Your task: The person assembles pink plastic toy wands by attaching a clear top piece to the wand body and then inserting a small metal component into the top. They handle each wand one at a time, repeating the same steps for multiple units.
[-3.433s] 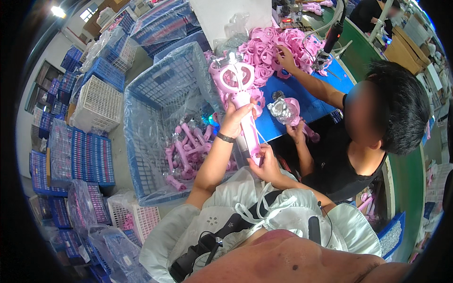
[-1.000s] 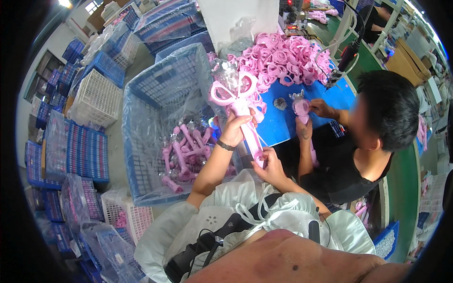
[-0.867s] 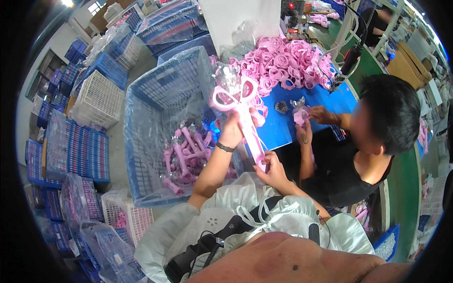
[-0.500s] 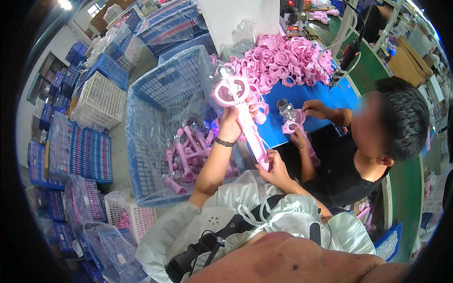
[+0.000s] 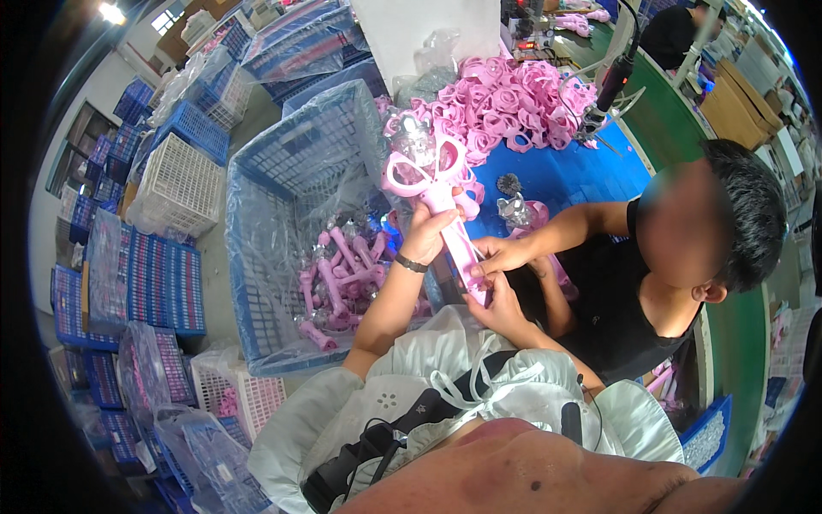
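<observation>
A pink toy wand (image 5: pixel 458 248) with a bow-shaped white-and-pink collar and a clear faceted top slants across the middle of the view. My left hand (image 5: pixel 424 233) is wrapped round its handle just below the collar. Around the lower end of the handle, my right hand (image 5: pixel 503 310) is closed. A co-worker's hand (image 5: pixel 507 254) reaches in from the right and touches the handle between my two hands. Near that co-worker, another pink piece with a clear top (image 5: pixel 515 210) shows partly behind the outstretched arm.
A plastic-lined blue crate (image 5: pixel 247 248) on the left holds several pink wands (image 5: pixel 332 287). Pink rose-shaped parts (image 5: pixel 514 98) are heaped on the blue tabletop (image 5: pixel 612 167). The co-worker (image 5: pixel 599 317) sits close on my right. White and blue crates (image 5: pixel 180 184) stand farther left.
The co-worker's hand has moved left from the other piece onto my wand's handle. My wand has turned, so its bow-shaped collar shows more fully. My hands still hold it.
</observation>
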The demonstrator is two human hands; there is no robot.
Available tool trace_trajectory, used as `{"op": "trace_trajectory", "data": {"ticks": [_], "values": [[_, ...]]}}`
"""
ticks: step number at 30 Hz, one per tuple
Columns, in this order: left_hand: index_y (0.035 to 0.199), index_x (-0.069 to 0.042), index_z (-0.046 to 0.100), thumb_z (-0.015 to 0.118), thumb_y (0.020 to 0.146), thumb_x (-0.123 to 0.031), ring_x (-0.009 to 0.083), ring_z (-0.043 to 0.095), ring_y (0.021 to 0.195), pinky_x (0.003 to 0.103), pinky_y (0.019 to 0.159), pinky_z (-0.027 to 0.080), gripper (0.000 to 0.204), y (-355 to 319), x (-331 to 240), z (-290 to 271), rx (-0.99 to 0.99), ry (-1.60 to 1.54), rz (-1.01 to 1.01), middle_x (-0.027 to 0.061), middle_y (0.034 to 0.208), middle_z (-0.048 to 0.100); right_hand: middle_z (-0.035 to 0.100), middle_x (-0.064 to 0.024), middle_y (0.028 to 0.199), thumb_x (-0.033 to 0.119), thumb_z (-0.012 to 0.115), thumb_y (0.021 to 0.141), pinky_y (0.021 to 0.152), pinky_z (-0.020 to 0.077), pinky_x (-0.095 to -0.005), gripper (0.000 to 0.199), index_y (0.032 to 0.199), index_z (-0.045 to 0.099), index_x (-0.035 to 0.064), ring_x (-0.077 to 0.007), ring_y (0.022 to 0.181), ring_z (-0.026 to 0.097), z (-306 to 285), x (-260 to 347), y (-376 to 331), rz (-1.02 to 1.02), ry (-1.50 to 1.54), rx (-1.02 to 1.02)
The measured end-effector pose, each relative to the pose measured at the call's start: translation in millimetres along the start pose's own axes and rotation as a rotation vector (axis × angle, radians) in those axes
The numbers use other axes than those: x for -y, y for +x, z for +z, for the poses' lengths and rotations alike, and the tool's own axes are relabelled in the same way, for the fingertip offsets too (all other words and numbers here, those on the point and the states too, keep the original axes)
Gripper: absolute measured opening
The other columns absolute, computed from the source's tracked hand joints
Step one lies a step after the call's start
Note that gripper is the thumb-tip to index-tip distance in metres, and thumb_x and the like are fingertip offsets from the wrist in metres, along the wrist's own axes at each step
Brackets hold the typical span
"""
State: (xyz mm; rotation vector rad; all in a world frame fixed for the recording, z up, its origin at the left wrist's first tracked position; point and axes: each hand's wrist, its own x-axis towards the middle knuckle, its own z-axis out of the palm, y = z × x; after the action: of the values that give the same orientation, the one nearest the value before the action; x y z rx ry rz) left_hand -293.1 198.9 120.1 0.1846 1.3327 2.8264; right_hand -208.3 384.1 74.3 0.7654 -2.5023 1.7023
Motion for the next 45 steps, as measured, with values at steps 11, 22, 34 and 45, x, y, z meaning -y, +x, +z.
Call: {"op": "trace_trajectory", "data": {"ticks": [11, 22, 34, 45], "values": [[0.114, -0.011, 0.054, 0.057, 0.09, -0.029, 0.0274, 0.054, 0.109, 0.042, 0.098, 0.039, 0.031, 77, -18, -14, -0.176, -0.361, 0.026, 0.0123, 0.112, 0.059, 0.055, -0.0157, 0.082, 0.015, 0.068, 0.079, 0.061, 0.0486, -0.0352, 0.042, 0.102, 0.036, -0.0003, -0.0269, 0.069, 0.06, -36, -20, 21, 0.002, -0.063, -0.255], [0.11, -0.006, 0.06, 0.057, 0.088, -0.018, 0.0224, 0.06, 0.091, 0.035, 0.081, 0.049, 0.025, 11, 43, -43, -0.318, -0.106, -0.328, 0.0094, 0.097, 0.063, 0.044, -0.0257, 0.123, 0.014, 0.057, 0.088, 0.092, 0.0376, -0.0434, 0.023, 0.096, 0.043, -0.0015, -0.0392, 0.11, 0.046, -48, -38, 15, 0.111, -0.18, -0.515], [0.107, -0.005, 0.06, 0.055, 0.089, -0.016, 0.0193, 0.061, 0.089, 0.034, 0.081, 0.049, 0.022, -74, 43, -79, -0.509, -0.208, -0.366, 0.007, 0.096, 0.065, 0.057, -0.0154, 0.096, 0.018, 0.056, 0.089, 0.08, 0.0445, -0.0375, 0.018, 0.093, 0.059, 0.0009, -0.031, 0.092, 0.054, -38, -30, 14, 0.076, -0.183, -0.361], [0.105, -0.003, 0.06, 0.054, 0.088, -0.019, 0.0185, 0.058, 0.09, 0.033, 0.083, 0.048, 0.024, -95, 56, -85, -0.53, -0.287, -0.397, 0.0069, 0.095, 0.062, 0.049, -0.0125, 0.085, 0.02, 0.053, 0.091, 0.072, 0.0443, -0.0352, 0.03, 0.115, 0.058, 0.0036, -0.0268, 0.08, 0.052, -24, -22, 14, 0.186, -0.125, -0.254]]}}
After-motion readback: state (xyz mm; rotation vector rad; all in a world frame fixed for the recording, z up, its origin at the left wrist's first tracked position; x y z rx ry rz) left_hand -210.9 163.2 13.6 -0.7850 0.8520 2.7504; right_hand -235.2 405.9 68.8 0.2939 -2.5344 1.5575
